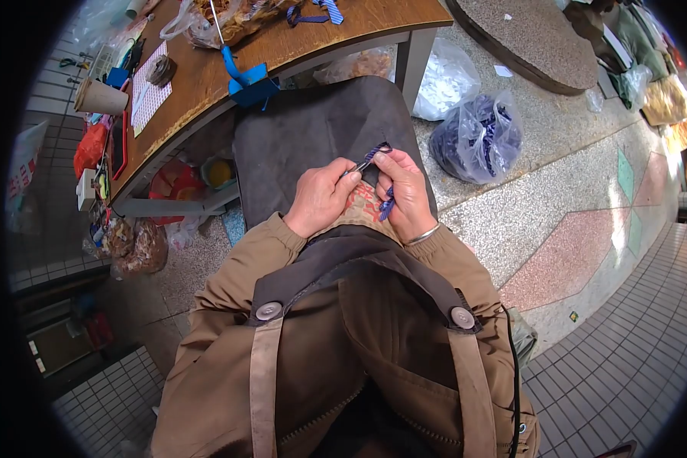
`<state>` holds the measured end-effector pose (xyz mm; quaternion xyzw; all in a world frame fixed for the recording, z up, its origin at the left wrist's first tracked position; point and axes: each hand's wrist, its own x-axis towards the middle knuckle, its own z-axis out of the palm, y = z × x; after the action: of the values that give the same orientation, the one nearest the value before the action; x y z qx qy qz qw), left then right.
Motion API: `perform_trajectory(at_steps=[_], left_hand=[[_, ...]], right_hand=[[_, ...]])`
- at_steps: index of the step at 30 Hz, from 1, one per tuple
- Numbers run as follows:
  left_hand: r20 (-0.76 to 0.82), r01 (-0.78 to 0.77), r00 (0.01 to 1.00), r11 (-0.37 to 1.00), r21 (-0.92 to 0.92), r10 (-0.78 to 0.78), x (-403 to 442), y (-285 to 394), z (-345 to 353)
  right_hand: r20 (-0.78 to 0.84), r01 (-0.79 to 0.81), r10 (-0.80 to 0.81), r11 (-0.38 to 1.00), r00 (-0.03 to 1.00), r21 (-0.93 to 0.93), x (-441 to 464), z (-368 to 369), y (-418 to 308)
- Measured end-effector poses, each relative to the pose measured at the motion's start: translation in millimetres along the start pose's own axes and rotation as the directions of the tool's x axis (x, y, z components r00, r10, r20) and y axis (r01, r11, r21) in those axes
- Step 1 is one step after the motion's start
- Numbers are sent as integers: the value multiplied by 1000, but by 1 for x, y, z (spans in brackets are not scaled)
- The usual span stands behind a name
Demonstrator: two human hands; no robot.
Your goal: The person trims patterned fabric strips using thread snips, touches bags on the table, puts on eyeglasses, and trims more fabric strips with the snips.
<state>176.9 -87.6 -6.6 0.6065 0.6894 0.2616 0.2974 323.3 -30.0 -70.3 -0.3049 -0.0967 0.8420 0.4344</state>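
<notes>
Over my lap, my left hand (320, 196) is closed, with thumb and finger pinching a slim dark metal tool (353, 169) whose kind I cannot make out. Close beside it, my right hand (407, 191) is closed around a narrow navy-blue striped fabric strip (387, 208). The strip's upper part shows at the fingertips, against the tool's far end, and its lower end hangs under the palm. Fingers hide its middle. Below the hands lies a dark apron (320, 122) over my knees, with a tan patch bearing red print (362, 208) between my wrists.
Ahead stands a wooden table (198, 84) with a blue clamp-like fixture (248, 80) at its edge, a paper cup (99, 98) and striped ties (332, 9). A clear bag of navy striped pieces (477, 137) sits on the floor at right, near a round stone slab (534, 46).
</notes>
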Motion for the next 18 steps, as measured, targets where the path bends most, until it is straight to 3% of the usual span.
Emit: perform_trajectory(at_steps=[12,18], left_hand=[[28,42,999,998,-42,-41,1,-4,1],[-20,-3,1000,1000,31,3,0,-3,1]], right_hand=[[6,-46,46,998,999,35,2,-2,-3],[62,-206,197,958,978,201,8,-10,-6]])
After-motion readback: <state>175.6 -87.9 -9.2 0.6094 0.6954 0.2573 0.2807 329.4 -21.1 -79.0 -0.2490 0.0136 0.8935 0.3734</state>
